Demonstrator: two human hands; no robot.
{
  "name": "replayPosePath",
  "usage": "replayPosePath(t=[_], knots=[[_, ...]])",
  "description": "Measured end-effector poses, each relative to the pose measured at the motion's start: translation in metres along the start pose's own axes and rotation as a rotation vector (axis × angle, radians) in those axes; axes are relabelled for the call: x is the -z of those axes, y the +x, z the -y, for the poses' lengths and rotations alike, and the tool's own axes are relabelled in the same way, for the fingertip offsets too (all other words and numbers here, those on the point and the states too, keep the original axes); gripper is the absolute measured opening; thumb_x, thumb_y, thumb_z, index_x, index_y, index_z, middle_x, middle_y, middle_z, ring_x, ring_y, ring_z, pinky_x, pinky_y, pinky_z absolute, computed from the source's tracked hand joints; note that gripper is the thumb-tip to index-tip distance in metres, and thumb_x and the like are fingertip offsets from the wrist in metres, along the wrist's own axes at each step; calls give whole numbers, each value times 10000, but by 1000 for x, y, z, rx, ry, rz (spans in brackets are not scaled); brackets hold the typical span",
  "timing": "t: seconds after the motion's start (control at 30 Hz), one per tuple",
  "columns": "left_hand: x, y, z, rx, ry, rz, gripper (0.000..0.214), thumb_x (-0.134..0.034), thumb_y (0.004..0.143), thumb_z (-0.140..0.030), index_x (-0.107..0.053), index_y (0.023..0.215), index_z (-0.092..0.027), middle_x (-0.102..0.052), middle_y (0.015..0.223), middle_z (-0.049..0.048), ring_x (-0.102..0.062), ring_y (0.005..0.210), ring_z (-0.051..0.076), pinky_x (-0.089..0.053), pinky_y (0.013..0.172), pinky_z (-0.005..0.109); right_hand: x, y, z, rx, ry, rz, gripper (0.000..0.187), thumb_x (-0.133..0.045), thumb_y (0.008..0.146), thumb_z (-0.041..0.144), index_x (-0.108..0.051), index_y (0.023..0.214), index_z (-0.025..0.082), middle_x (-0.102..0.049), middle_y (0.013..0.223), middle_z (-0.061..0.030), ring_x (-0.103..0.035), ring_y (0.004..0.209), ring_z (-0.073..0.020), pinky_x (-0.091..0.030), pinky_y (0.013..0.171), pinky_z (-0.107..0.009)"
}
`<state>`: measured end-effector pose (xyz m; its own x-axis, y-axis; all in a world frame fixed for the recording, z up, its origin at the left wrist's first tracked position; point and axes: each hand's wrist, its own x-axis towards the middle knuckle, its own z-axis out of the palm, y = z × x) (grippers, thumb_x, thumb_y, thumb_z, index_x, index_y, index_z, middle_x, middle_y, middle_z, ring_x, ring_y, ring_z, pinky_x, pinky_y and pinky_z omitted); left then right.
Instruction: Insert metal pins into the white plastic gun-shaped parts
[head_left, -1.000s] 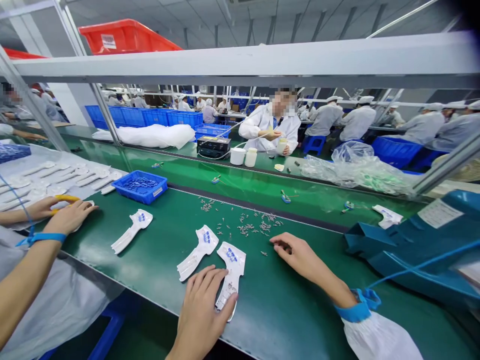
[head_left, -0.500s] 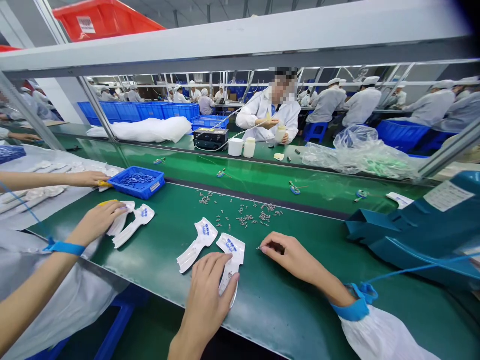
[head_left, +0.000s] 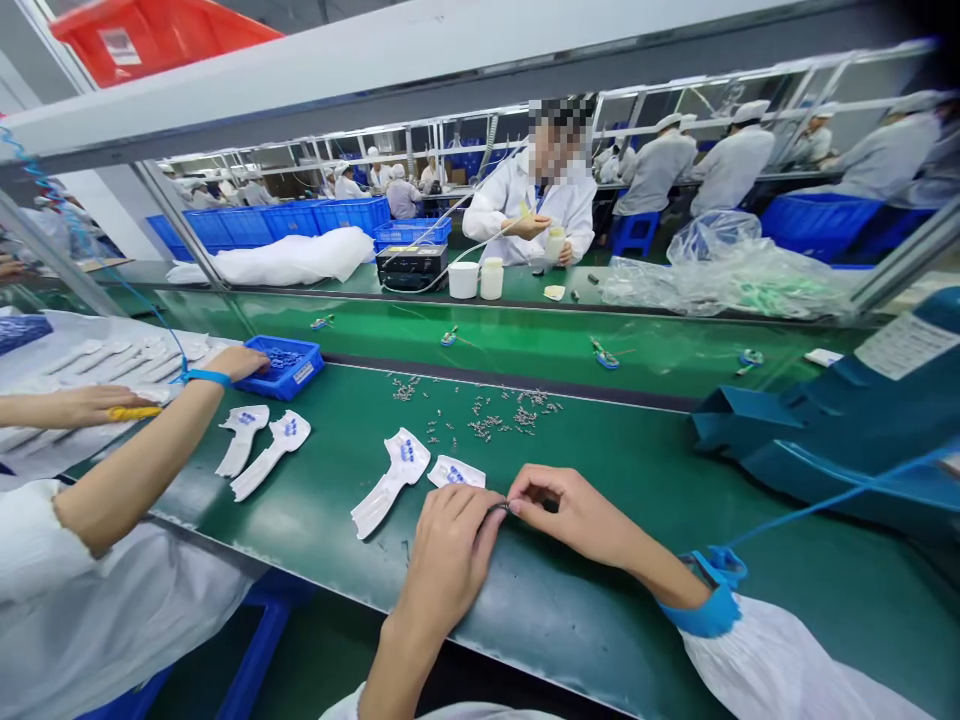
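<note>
My left hand (head_left: 450, 545) and my right hand (head_left: 574, 512) meet fingertip to fingertip over the green bench. Between them shows a small dark part (head_left: 501, 507), pinched by my left thumb and fingers. My right thumb and index finger are closed at its end; any tiny piece inside that pinch is hidden. Just behind my left fingers lies a white curved plastic shell half (head_left: 456, 470), its lower part covered by the hand. To its left lies another white shell half (head_left: 391, 482) with blue pieces in its head. Small metal parts (head_left: 487, 428) are scattered beyond.
A co-worker's hand (head_left: 244, 365) reaches into a blue tray (head_left: 304, 378) of blue pieces; two white shell halves (head_left: 271, 455) lie nearby. Another hand (head_left: 90, 405) holds something yellow. A teal bin (head_left: 810, 450) stands right. Behind runs a green conveyor (head_left: 525, 345).
My left hand has left the white shell half and come up to my right hand, with a dark part now between them. The co-worker's hand has moved from a shell to the blue tray.
</note>
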<state>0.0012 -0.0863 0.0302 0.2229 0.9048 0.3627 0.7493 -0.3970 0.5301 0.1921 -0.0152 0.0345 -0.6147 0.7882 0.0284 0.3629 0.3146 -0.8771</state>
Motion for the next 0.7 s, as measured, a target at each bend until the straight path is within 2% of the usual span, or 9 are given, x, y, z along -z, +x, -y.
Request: replayPosePath(t=[0.17,0.27,0.43,0.5,0.6,0.7], knots=[[-1,4,-1,41,-16,36,196,-393,1012,-236,-582,962,-231,-670,961,18,-605,922,187,-462,855,364,1,-3,7,181,-161,-107,166,-522,951,287,-646,874,208,-659,868,-31,-583,777,-158,-457,728,-274],[0,5,-1,73,-21,24,200,-385,1009,-254,-569,936,-230,-656,927,17,-601,890,183,-464,840,361,2,-4,6,238,-236,-141,155,-498,965,251,-637,910,211,-663,909,-40,-592,818,-164,-466,759,-281],[12,0,9,143,-6,-20,131,-449,986,-269,-576,997,-241,-666,991,29,-610,965,212,-456,879,397,8,0,-14,147,-479,-131,203,-462,979,239,-657,938,201,-668,941,-59,-607,881,-202,-477,811,-336],[18,-8,15,179,-11,-44,117,-474,978,-275,-581,1014,-246,-672,1015,35,-616,986,218,-461,879,395,10,2,-24,99,-541,-108,248,-429,981,224,-672,1020,195,-673,1014,-80,-617,943,-225,-484,848,-369],[23,-22,21,220,-51,-58,116,-502,972,-284,-588,1044,-255,-674,1048,36,-615,1014,215,-469,881,381,9,3,-26,64,-498,-136,319,-402,979,210,-650,1180,194,-665,1131,-99,-618,1023,-237,-483,887,-385],[22,-31,20,219,-108,-36,116,-507,973,-272,-603,1035,-257,-681,1033,29,-618,997,206,-474,873,365,-1,3,-9,38,-264,-97,280,-457,981,285,-674,1147,225,-693,1112,-68,-639,951,-205,-501,793,-320]])
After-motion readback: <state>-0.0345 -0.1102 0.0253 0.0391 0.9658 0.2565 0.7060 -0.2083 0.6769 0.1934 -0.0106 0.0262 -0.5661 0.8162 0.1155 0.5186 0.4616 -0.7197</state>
